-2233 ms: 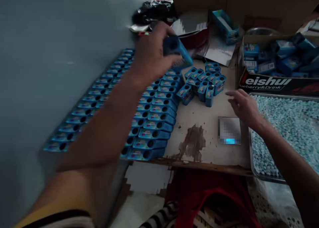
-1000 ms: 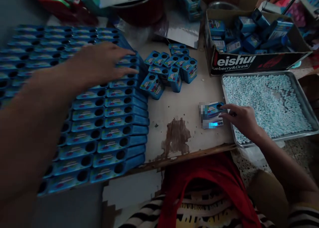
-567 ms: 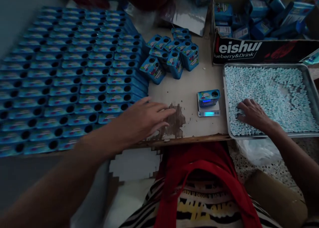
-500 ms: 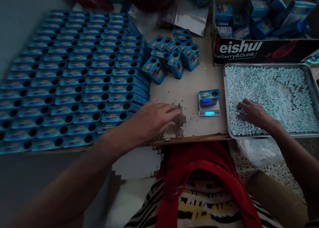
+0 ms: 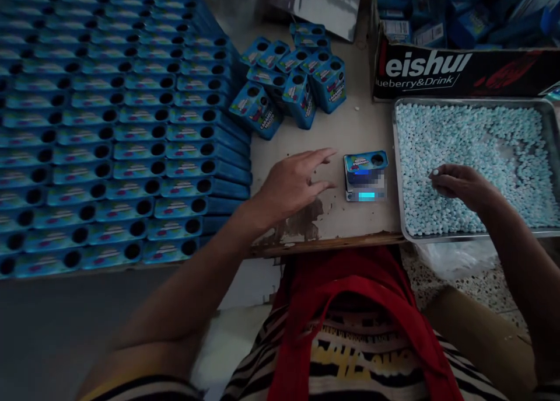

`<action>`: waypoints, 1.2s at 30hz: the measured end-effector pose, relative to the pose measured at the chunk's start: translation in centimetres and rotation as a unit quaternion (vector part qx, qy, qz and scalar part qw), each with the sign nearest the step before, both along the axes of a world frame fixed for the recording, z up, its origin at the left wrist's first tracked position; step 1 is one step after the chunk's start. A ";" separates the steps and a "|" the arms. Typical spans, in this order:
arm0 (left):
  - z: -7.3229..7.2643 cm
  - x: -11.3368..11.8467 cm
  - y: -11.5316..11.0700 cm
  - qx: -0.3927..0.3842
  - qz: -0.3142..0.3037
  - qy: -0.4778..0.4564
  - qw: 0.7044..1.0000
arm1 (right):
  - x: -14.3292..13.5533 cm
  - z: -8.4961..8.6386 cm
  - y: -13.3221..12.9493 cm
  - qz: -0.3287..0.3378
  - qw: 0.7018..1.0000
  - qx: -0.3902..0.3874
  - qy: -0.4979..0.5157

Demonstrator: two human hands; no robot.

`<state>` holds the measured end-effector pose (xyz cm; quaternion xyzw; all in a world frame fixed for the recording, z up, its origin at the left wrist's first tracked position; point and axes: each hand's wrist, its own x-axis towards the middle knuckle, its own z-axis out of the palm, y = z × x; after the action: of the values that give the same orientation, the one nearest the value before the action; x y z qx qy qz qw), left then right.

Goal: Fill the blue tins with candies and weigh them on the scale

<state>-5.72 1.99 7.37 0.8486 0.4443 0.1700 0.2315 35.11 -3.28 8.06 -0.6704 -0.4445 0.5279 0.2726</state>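
Note:
My left hand [image 5: 294, 182] is over the table with thumb and fingers spread, holding nothing, just left of a small digital scale [image 5: 350, 196] with a lit display. On the scale stands a blue candy box [image 5: 355, 163] with a round hole in its top. Above the metal tray [image 5: 397, 167], my right hand [image 5: 457, 185] is closed in a pinch, and a small white candy [image 5: 435, 171] shows at its fingertips. Whether more candies are inside the fingers is hidden. Pale blue and white candies [image 5: 472, 138] cover most of the tray.
Tight rows of blue boxes [image 5: 140, 132] fill the table's left side. Several loose boxes [image 5: 297, 91] stand behind my left hand. A black carton [image 5: 464, 74] holding more blue boxes sits behind the tray. The table's front edge [image 5: 332, 241] runs before my red apron [image 5: 350, 272].
My left hand has moved right, toward the scale, and its fingers have spread. My right hand has lifted from the candies and closed in a pinch. The view has shifted slightly.

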 end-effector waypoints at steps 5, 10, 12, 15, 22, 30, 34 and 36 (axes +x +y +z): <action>-0.7 0.9 -0.2 -0.053 0.001 -0.072 0.996 | -2.9 2.9 1.7 0.053 0.998 0.036 0.030; -1.4 0.2 -0.2 -0.097 -0.009 -0.097 0.991 | -6.8 5.9 4.1 0.140 0.989 0.043 0.030; -1.9 -0.4 0.0 -0.102 -0.016 -0.094 0.990 | -8.2 6.5 5.1 0.176 0.982 0.069 -0.022; -2.6 -1.4 0.4 -0.098 -0.026 -0.076 0.992 | -10.1 7.2 6.1 0.240 0.947 0.145 -0.156; -3.1 -2.5 0.7 -0.097 -0.037 -0.019 0.994 | -12.4 9.0 6.2 0.370 0.837 0.259 -0.309; -2.7 -1.7 0.3 -0.055 -0.025 -0.023 0.998 | -13.4 8.6 5.5 0.352 0.829 0.279 -0.332; -2.6 -1.8 0.2 -0.030 -0.013 -0.044 0.999 | -13.8 8.6 5.4 0.307 0.853 0.299 -0.300; -2.3 -1.9 0.1 -0.008 -0.003 -0.070 0.997 | -12.9 8.4 5.2 0.243 0.865 0.325 -0.297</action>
<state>-7.63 2.11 5.05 0.8338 0.4260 0.2249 0.2697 22.25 1.88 16.50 -0.5398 -0.7995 0.1793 0.1932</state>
